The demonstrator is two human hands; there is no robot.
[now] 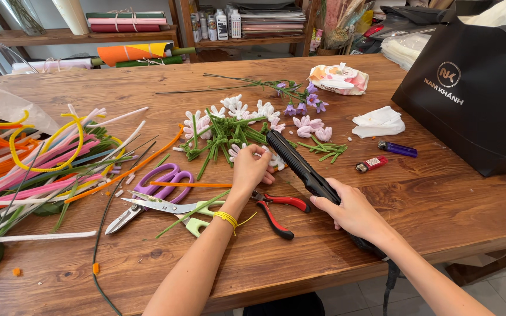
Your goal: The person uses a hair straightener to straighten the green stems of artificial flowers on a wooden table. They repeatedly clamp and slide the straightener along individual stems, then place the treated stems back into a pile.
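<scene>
Far to your left the pipe cleaners (pixel 36 164) lie fanned across the counter (pixel 440 199), pink, orange, yellow and green, loose so that any one can be pulled out; a few long green ones trail toward the front edge. Next to them sit the purple scissors (pixel 165 181) and the green scissors (pixel 165 210), blades crossing, with one orange stem (pixel 188 185) laid over them, all within reach of your left arm.

Your left hand (pixel 250 167) is curled over the near end of the flowers (pixel 229 131), fingers closed on a white bloom or its stem; exactly which, the hand hides. It seems to steady the piece for the iron. The red pliers (pixel 279 210) rest just behind that wrist, handles open.

Your right hand (pixel 352 210) grips the handle of the black iron (pixel 300 164), closed around it, its ribbed end angled up to meet the flowers beside your left fingers. The cord drops off the counter edge.

Farther right lie purple flowers (pixel 306 105), a wipes pack (pixel 339 79), a tissue (pixel 379 122), two lighters (pixel 385 155) and a black bag (pixel 475 93), well apart from the work.
</scene>
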